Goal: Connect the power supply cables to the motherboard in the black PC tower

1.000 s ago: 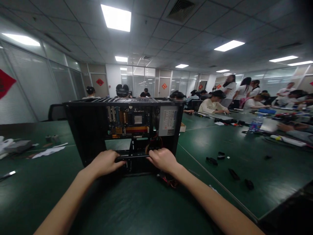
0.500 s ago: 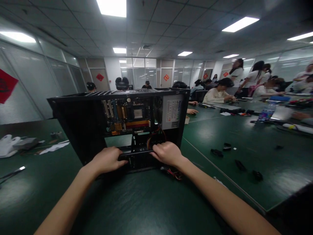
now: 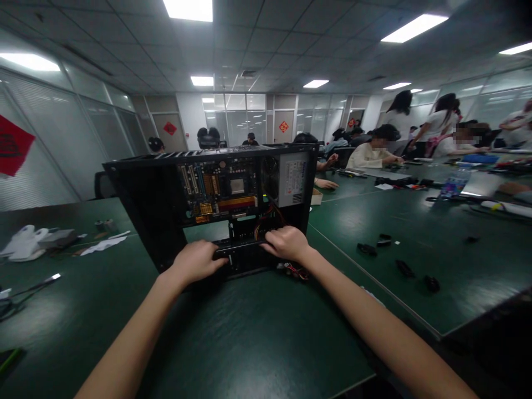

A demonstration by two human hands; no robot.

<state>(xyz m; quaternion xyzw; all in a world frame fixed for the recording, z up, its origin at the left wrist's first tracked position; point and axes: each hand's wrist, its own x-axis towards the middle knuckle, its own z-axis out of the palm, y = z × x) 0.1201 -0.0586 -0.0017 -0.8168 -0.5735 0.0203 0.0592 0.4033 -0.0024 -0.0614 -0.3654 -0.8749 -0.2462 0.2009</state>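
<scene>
A black computer case (image 3: 143, 205) stands with its open side facing me on a green table (image 3: 257, 332). Inside it show a motherboard (image 3: 216, 185) and, at the upper right, a grey power supply (image 3: 292, 180). My left hand (image 3: 197, 260) is closed around a dark crossbar (image 3: 245, 245) low in the case, its thumb toward me. Farther right on that same bar, my right hand (image 3: 286, 243) is closed too. Coloured cables (image 3: 296, 271) hang out below my right hand. The fingers behind the bar are hidden.
Several small black parts (image 3: 404, 269) lie to the right, beyond a table seam. White bags (image 3: 27, 244), a grey box (image 3: 58, 239) and papers (image 3: 106, 244) lie at the left. A bottle (image 3: 455, 183) stands at the far right. Other people (image 3: 376, 147) sit and stand behind.
The case and both hands on its bar have shifted slightly up and farther from me in view. The head view has turned a little. Both hands keep their grip.
</scene>
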